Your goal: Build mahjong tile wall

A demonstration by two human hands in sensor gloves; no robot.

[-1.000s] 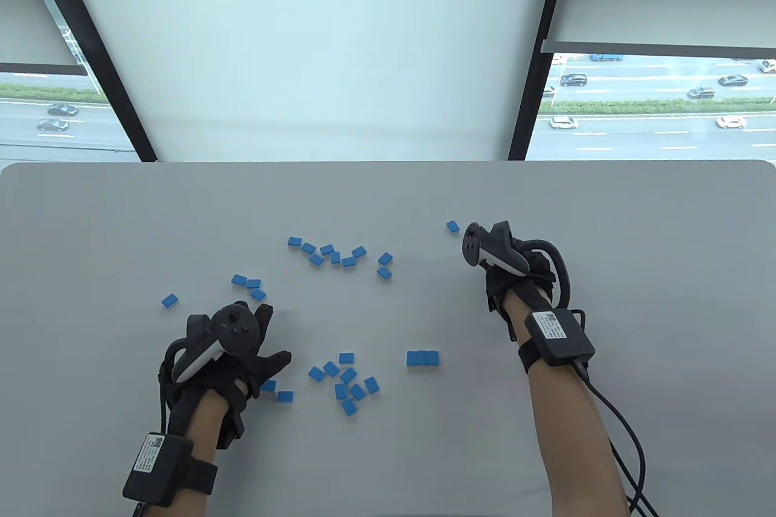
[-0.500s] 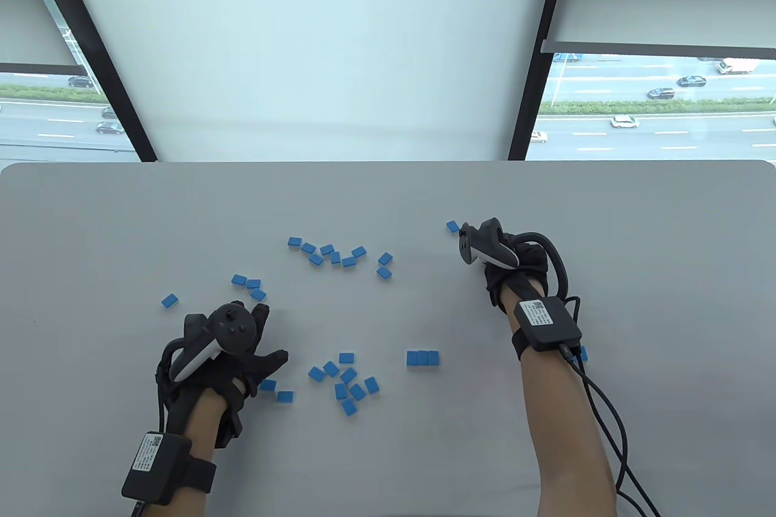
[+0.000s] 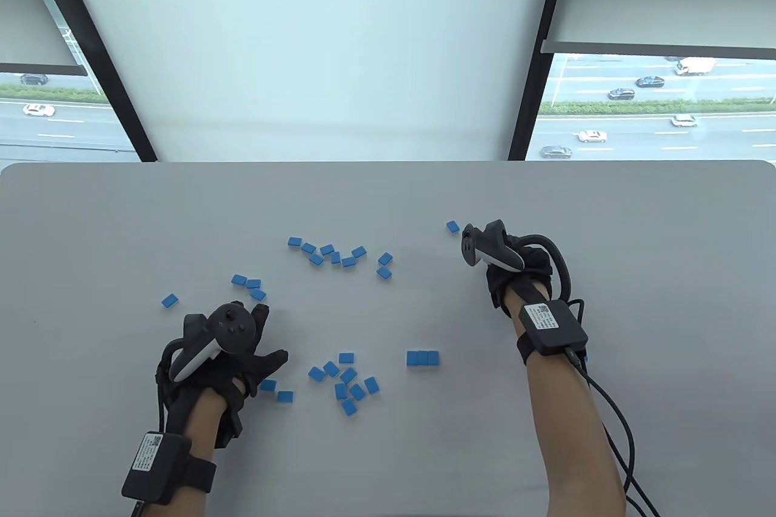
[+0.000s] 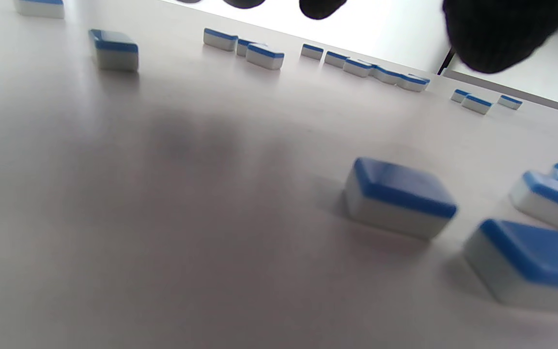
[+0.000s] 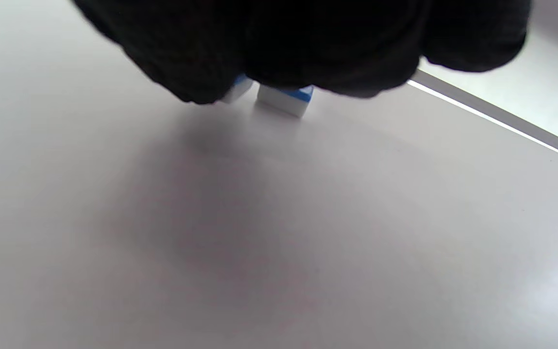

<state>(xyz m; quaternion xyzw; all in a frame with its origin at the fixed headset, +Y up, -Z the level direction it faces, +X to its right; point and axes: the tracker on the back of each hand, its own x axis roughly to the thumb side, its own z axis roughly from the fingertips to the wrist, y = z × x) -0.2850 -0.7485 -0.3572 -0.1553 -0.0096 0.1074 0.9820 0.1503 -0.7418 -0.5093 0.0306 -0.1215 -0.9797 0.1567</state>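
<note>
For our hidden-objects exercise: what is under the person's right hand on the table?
Under the right hand, the wrist view shows two blue-and-white tiles standing on the grey table. Their upper parts are covered by the gloved fingers, so whether the fingers actually grip them cannot be told.

**Blue on pale grey, with black gloves**

The mahjong tiles (image 3: 422, 358) are bright blue on top and white below. The table (image 3: 636, 226) beneath both hands is plain pale grey. The left hand (image 3: 242, 353) and the right hand (image 3: 515, 274) wear black gloves; each tracker (image 3: 215, 338) on the back is black with a white grip.
</note>
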